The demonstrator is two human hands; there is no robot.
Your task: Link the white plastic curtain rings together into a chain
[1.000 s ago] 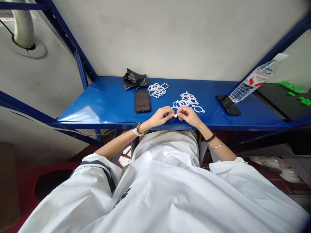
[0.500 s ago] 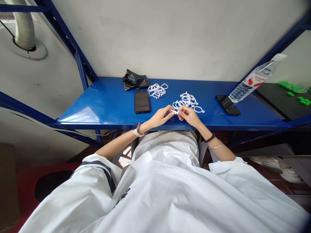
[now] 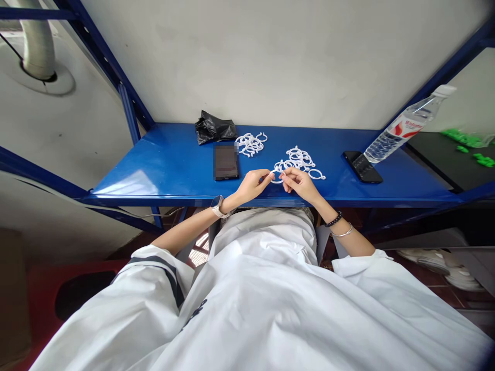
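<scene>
Between my hands, just above the front edge of the blue table (image 3: pixel 178 165), is a white plastic ring (image 3: pixel 277 182). My left hand (image 3: pixel 253 185) pinches its left side between thumb and fingers. On the opposite side my right hand (image 3: pixel 299 183) grips the same ring with its fingertips. Right behind my hands lies a loose pile of white rings (image 3: pixel 299 155), partly hidden by my fingers. One single ring (image 3: pixel 317 174) lies flat just right of that pile. Farther back on the left is a second cluster of white rings (image 3: pixel 249 144), some of them with a gap.
A dark phone (image 3: pixel 226 162) lies left of the rings, with a crumpled black plastic bag (image 3: pixel 214 128) behind it. Another black phone (image 3: pixel 362 167) and a water bottle (image 3: pixel 406 126) are on the right. Green pieces (image 3: pixel 464 138) lie on a dark surface beyond.
The ring between my hands has turned, from edge-on to showing its round opening. My left fingers have shifted slightly left; my right hand stays nearly in place.
</scene>
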